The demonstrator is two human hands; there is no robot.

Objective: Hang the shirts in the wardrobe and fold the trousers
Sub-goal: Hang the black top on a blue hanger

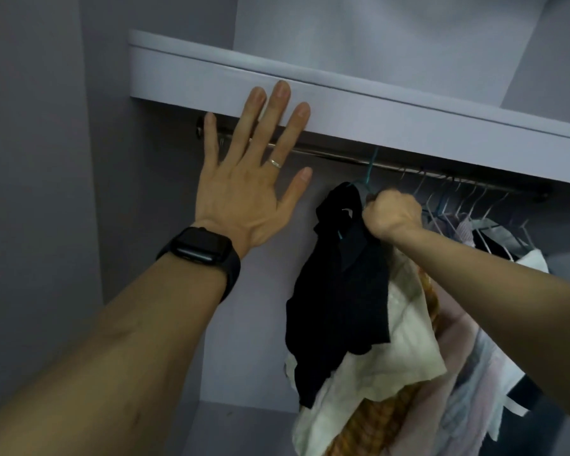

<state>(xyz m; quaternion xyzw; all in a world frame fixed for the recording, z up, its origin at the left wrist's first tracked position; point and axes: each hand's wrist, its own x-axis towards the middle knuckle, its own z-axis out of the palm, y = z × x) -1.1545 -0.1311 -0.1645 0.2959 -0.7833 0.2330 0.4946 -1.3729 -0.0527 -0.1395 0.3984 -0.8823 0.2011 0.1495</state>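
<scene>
Head view only: the right hand (pixel 392 215) is clenched around the neck of a teal hanger (pixel 370 169), which carries a black shirt (pixel 339 291) drooping below and to the left of the fist. The hanger's hook rises straight up from the knuckles towards the rail (pixel 326 156), which runs left to right under the front lip of the shelf (pixel 375 110). The hook's tip reaches the rail's height, but whether it is seated over the bar cannot be told. So the move turns on a short vertical relation: hook directly above the grip, bar just above and slightly beyond the hook, hanger's long axis crossing the rail. The left hand (pixel 244 166) is released, fingers straight and spread, fingertips lying on the shelf's front edge, palm in front of the rail's left end; it holds nothing and sits well left of the hanger. Bare rail lies between that hand and the hook — the free room is leftward. To the right the bar is crowded with wire hangers (pixel 458 199) bearing pale clothes, and a cream garment (pixel 408 340) hangs just behind the black shirt, close enough to snag — a risk, I judge.
</scene>
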